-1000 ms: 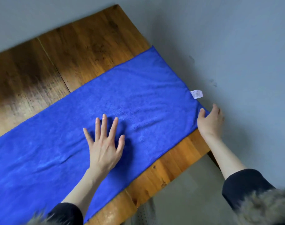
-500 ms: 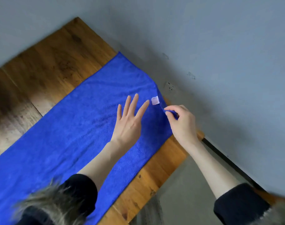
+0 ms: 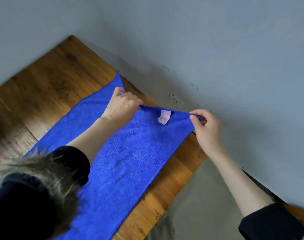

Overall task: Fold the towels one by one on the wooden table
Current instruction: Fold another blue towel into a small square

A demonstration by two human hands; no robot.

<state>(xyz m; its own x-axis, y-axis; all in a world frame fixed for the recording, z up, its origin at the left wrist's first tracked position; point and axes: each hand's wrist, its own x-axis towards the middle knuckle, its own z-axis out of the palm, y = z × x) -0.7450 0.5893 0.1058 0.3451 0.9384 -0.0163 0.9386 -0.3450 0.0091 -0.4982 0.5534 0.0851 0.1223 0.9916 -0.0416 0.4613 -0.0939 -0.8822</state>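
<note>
A long blue towel (image 3: 130,153) lies along the wooden table (image 3: 49,80). Its short end by the wall is lifted off the wood and stretched between both hands. My left hand (image 3: 123,104) grips the far part of that end edge. My right hand (image 3: 206,125) pinches the near corner of the same edge. A small white label (image 3: 163,116) hangs on the raised edge between the hands. The towel's far corner (image 3: 118,75) sticks up beyond my left hand. A black sleeve with a fur cuff hides the towel's lower left part.
A grey wall (image 3: 217,49) runs close behind the table's end, with a white wall socket (image 3: 174,98) low on it. Grey floor (image 3: 205,205) shows past the table's near edge. Bare wood lies to the left of the towel.
My left hand has left the towel's flat surface and closed on the end edge. Both hands have raised that end, and my right hand has moved out to the right with its corner.
</note>
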